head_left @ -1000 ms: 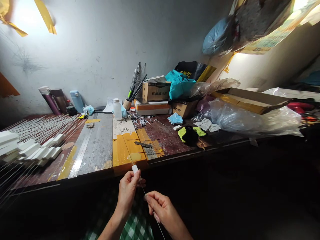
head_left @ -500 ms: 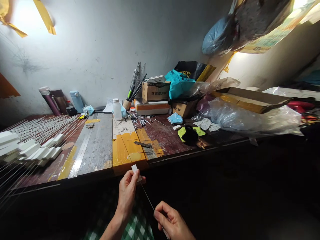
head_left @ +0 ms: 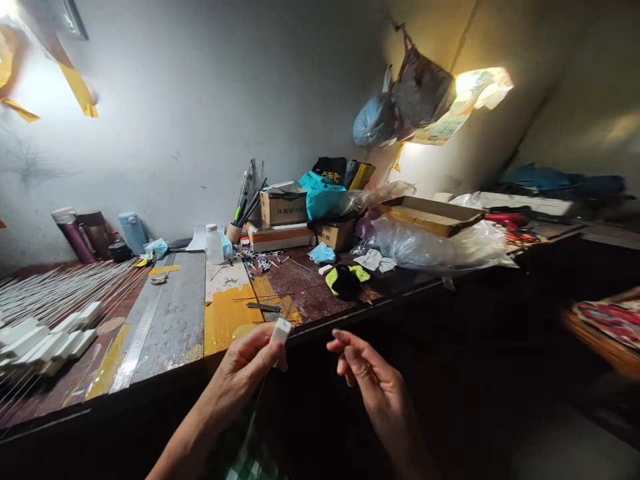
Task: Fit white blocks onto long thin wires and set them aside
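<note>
My left hand [head_left: 245, 360] pinches a small white block [head_left: 281, 331] in front of the table's edge. A thin pale rod or wire [head_left: 254, 420] hangs down below that hand. To the right, my right hand [head_left: 373, 377] is raised with its fingers apart and curved, touching nothing. Just beyond the block, yellow tape [head_left: 227, 315] covers part of the tabletop, with a flat dark strip [head_left: 263, 307] and thin dark rods lying there.
White blocks [head_left: 50, 347] with long thin rods fill the table's left side, beside a metal ruler [head_left: 145, 333]. Farther back stand a white bottle [head_left: 215, 245], cardboard boxes [head_left: 283, 208] and plastic bags [head_left: 440, 243]. A stool-like seat [head_left: 607, 327] is at the right.
My right hand has let go of the thin rod and risen, its fingers now apart. My left hand still holds the block, now turned. The view has swung to the right.
</note>
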`<state>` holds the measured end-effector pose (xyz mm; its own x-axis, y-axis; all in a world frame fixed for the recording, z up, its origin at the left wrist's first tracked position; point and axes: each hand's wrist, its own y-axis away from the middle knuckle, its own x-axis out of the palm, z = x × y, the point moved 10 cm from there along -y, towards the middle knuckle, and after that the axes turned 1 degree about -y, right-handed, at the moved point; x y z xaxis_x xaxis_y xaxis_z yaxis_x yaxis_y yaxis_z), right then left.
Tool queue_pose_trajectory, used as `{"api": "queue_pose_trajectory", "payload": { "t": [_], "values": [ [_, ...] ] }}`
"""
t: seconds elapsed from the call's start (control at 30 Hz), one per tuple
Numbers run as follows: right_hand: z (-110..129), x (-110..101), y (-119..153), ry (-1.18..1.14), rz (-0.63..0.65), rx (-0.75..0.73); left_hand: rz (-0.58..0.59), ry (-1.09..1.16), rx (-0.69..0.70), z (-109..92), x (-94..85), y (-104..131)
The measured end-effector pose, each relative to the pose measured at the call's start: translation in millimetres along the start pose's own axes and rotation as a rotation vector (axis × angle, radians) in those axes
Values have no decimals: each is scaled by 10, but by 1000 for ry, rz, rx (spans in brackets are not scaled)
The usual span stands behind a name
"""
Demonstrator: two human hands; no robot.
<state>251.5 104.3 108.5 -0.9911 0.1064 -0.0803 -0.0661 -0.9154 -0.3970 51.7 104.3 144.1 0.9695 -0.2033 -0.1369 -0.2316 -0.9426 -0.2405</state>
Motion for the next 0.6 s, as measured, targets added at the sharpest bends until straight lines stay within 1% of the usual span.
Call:
{"api": "queue_pose_trajectory", "payload": {
  "t": [0.03,0.1,0.13,0.2,0.27,0.33,0.43,0.5,0.6],
  "values": [
    [156,9,-43,-75,21,-35,95,-54,-4,-78,87,22],
    [376,105,-95,-221,100,-71,239,-115,-29,-135,223,90],
    [438,180,-108,-285,148,-71,282,-127,-44,-125,266,126],
    [479,332,-115,-393,221,-46,322,-150,-60,-59,307,193],
    [442,416,-114,-461,221,-8,315,-174,-66,34,298,251],
    [362,408,-110,-484,144,28,274,-203,-72,128,249,302],
    [233,376,-79,-454,43,71,175,-248,-78,246,144,362],
    [157,410,-51,-432,30,86,127,-278,-80,317,102,391],
    [41,530,-17,-409,61,108,95,-300,-75,408,83,404]
  ]
}}
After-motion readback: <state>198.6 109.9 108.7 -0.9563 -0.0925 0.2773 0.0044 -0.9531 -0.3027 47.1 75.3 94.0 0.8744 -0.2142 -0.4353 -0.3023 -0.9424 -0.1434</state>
